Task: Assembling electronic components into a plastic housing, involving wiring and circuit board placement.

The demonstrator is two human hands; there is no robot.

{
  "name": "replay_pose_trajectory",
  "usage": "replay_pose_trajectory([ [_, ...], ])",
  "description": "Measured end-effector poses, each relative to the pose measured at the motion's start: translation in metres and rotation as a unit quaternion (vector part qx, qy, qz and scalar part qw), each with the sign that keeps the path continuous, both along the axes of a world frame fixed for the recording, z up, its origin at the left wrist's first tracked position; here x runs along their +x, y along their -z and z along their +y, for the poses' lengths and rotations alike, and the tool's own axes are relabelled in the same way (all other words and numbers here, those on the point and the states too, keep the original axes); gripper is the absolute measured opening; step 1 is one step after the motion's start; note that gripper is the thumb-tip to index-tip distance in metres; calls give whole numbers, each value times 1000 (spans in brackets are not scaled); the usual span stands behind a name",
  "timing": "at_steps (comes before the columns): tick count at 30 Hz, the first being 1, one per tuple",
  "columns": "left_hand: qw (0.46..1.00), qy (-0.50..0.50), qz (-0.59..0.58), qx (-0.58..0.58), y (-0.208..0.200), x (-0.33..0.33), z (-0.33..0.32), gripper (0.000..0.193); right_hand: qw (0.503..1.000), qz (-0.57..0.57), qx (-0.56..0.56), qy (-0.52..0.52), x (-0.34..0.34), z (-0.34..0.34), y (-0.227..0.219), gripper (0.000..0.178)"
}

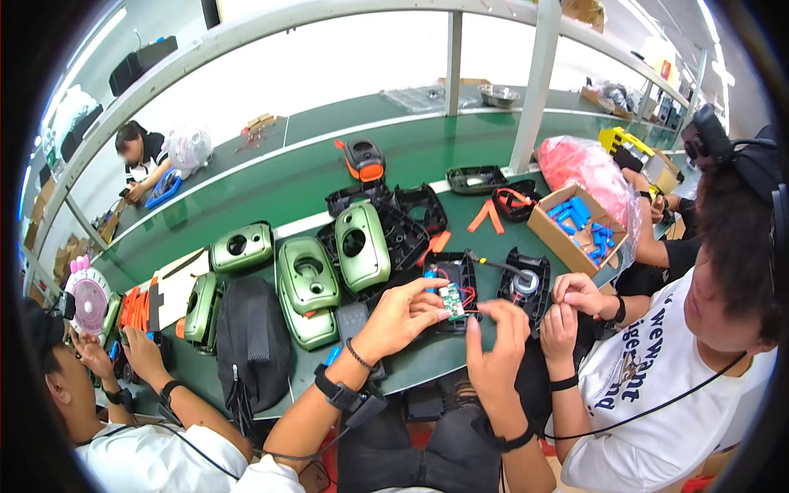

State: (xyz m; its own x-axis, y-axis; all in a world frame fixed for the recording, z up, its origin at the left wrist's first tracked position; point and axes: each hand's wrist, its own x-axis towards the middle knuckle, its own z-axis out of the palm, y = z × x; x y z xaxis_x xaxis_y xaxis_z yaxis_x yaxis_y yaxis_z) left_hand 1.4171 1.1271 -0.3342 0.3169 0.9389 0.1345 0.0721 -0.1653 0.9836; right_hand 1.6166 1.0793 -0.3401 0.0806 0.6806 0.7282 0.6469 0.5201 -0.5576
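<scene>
My left hand pinches a small green circuit board between thumb and fingers. Red wires run from the board, which is over an open black housing half with a blue cell at its side. Just right of the board is my right hand, thumb and fingers apart, the fingertips close to the wires; no held thing shows in it. Another black housing half with a round silver motor lies farther right, near a co-worker's two hands.
Green housing shells and black shells lie left and behind. A black mesh pouch is nearer me. A cardboard box holds blue cells. Orange strips lie beside it. Co-workers sit at both sides; a metal post rises behind.
</scene>
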Motion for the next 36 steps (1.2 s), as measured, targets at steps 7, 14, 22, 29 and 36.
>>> replay_pose_trajectory([
  [7, 996, -35, -68, -41, 9, -4, 7, 51, 995, 28, -57, -81, 21, -92, 67, 18],
  [14, 996, -36, -76, -39, 3, -1, 9, 37, 984, 4, -171, -47, 52, -147, 151, 21],
  [22, 990, -69, -99, -66, 2, -8, 13, 29, 949, -79, -291, -93, 46, -151, 186, 32],
  [29, 992, -67, -75, -70, -1, -8, 10, 25, 947, -84, -296, -91, 44, -149, 190, 26],
  [36, 992, -68, -78, -67, -2, -7, 10, 21, 948, -85, -294, -85, 44, -148, 189, 25],
])
